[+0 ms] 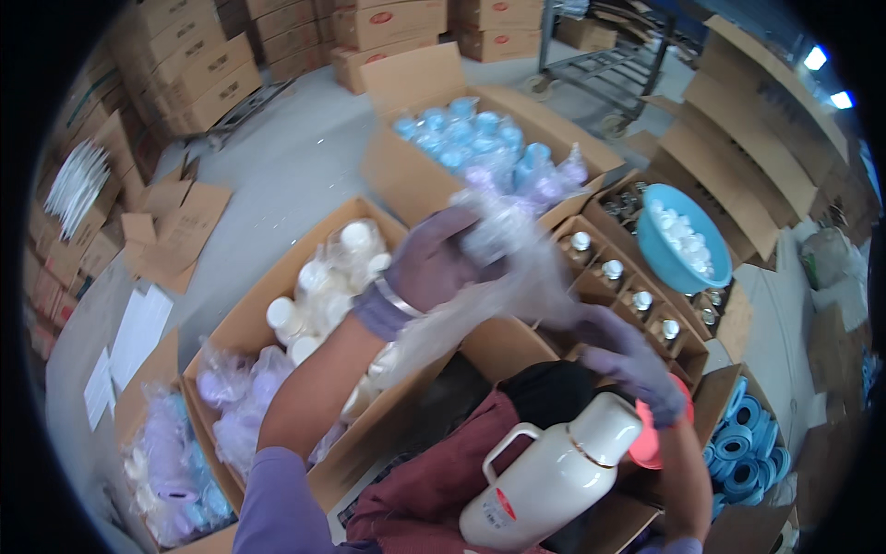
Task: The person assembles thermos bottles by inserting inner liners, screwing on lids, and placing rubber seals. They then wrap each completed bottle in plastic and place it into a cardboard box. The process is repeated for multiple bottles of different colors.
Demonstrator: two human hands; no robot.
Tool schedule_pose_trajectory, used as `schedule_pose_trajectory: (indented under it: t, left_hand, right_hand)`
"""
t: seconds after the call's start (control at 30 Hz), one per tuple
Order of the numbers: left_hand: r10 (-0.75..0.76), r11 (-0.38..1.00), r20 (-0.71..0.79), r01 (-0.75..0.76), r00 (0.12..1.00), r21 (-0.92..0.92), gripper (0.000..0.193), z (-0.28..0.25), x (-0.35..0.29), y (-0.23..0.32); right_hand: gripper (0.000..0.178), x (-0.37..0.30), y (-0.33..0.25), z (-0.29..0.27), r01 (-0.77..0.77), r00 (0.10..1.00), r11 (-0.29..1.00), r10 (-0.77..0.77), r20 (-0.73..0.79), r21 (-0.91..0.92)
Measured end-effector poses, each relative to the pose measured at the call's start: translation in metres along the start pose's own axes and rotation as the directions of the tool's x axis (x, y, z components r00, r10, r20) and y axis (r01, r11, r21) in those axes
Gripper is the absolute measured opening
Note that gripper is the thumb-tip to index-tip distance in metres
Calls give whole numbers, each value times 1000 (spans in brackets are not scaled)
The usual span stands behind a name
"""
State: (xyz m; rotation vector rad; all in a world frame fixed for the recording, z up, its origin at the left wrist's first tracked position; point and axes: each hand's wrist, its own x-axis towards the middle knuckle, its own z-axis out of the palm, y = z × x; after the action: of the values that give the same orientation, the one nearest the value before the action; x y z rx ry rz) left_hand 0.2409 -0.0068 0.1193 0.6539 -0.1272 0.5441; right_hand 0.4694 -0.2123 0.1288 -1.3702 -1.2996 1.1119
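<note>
My left hand [434, 266], in a grey-purple glove, is closed on a clear plastic bag [531, 277] raised above the boxes. The bag trails toward my right and is smeared by motion. My right hand [632, 355], also gloved, has its fingers apart beside the bag's lower end; their tips are blurred. Below it shows a pink-red round thing [657, 434], partly hidden by the wrist. Across my lap leans a white vacuum flask [544, 480] with a side handle and a shiny ring under its top. Neither hand touches the flask.
Left lies a carton [369, 475] of bagged white and purple parts. Ahead, another carton [383, 171] holds blue and purple ones. On the right are a divided box [591, 300] of white-capped bottles, a blue basin [651, 254] of white pieces, and blue ring-shaped parts [738, 443].
</note>
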Motion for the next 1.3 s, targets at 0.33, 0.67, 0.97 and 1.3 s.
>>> schedule_pose_trajectory:
  t: [0.33, 0.67, 0.97, 1.3]
  left_hand:
    - [-20, 433, 330, -289, 944, 854, 52, 10, 81, -84]
    - [-28, 579, -102, 100, 994, 809, 34, 1, 63, -238]
    - [-204, 622, -262, 332, 943, 710, 22, 8, -33, -163]
    - [-502, 576, -329, 593, 800, 563, 19, 26, -154, -130]
  right_hand:
    - [44, 15, 34, -110, 168, 931, 594, 167, -325, 787]
    - [81, -43, 98, -39, 250, 730, 948, -319, -604, -198]
    - [34, -142, 155, -31, -307, 416, 883, -210, -885, -354]
    - [35, -210, 96, 104, -364, 461, 731, -398, -793, -578]
